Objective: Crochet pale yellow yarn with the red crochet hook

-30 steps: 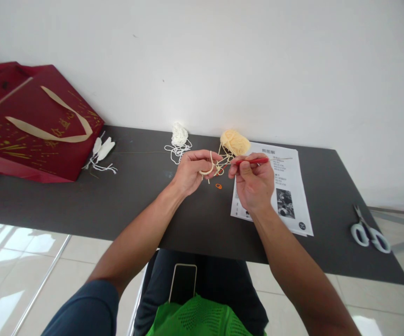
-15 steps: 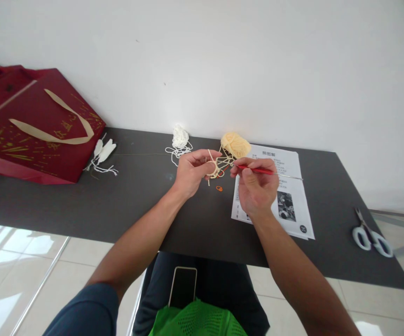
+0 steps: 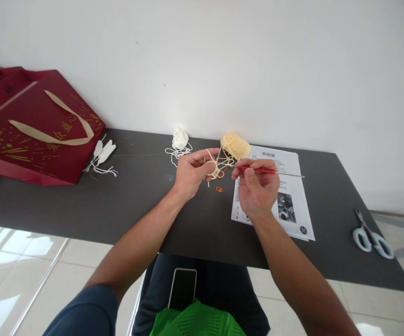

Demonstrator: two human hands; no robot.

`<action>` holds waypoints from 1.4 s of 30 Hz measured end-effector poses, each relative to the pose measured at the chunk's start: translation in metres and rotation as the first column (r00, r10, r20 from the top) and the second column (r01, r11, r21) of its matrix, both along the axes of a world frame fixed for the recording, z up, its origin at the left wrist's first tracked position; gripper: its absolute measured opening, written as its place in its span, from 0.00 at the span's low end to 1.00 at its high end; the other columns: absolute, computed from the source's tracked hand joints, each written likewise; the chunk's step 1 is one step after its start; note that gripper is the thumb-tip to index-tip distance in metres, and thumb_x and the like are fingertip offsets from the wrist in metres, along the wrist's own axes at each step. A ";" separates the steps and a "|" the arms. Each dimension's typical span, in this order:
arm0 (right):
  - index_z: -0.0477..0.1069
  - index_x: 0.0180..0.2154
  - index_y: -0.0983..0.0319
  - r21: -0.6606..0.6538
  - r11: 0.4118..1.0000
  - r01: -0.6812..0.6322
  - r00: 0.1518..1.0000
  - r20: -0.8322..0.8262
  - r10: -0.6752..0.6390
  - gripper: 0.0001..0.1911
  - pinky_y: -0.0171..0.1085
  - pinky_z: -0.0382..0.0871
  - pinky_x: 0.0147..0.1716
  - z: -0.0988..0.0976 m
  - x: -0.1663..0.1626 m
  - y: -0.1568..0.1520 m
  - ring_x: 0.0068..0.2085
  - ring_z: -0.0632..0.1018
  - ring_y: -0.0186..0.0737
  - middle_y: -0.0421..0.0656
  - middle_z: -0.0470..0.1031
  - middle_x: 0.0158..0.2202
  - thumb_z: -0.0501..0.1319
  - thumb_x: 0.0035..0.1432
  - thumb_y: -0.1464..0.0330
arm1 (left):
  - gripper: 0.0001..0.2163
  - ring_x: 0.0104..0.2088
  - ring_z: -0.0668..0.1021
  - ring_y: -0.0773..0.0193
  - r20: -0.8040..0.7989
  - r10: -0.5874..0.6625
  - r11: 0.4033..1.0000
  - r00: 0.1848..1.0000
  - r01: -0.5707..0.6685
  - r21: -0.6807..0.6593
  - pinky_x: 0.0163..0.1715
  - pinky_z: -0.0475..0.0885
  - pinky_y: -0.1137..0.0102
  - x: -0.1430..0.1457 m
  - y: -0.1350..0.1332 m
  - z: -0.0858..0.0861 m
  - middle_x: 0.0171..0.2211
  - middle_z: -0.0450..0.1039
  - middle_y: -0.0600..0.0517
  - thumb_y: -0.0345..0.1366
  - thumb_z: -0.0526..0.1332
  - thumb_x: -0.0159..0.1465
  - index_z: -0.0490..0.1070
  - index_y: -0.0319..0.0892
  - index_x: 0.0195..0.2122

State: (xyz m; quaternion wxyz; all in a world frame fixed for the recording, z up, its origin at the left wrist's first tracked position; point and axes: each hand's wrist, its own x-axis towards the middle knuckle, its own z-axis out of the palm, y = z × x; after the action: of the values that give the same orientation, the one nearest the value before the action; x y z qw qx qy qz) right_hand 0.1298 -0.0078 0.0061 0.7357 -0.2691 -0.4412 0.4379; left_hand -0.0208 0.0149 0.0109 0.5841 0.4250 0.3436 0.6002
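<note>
While the left hand [image 3: 191, 173] curls nearly shut around a loop of cream yarn [image 3: 213, 169], the right hand [image 3: 258, 189] pinches a red crochet hook [image 3: 263, 171], one end at that loop. On the dark table [image 3: 135, 200], the yarn ball [image 3: 236, 145] sits just behind, an orange marker [image 3: 219, 189] below, a printed sheet [image 3: 293, 200] under the right hand. Scissors [image 3: 372, 237] lie well apart by the right edge, a red bag [image 3: 37, 135] at the left.

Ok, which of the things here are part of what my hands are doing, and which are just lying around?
In use: left hand pinching the cream yarn loop; right hand holding the red crochet hook; cream yarn ball, strand running to the loop.
Lying about: printed sheet; small orange clip; white yarn; scissors; red gift bag.
</note>
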 end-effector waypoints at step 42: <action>0.67 0.36 0.55 -0.019 0.998 -0.064 0.998 0.009 0.064 0.13 0.41 0.77 0.32 -0.001 0.000 -0.001 0.32 0.81 0.37 0.39 0.82 0.37 0.71 0.58 0.60 | 0.15 0.20 0.72 0.72 -0.053 0.020 1.000 0.998 -0.019 0.019 0.18 0.66 0.76 0.001 -0.005 0.001 0.25 0.75 0.56 0.31 0.69 0.52 0.83 0.42 0.42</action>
State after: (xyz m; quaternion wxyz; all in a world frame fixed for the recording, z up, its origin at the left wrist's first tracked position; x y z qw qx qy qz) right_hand 0.1302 -0.0089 0.0047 0.7167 -0.2638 -0.4488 0.4639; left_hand -0.0200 0.0100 0.0122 0.5650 0.4427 0.3578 0.5973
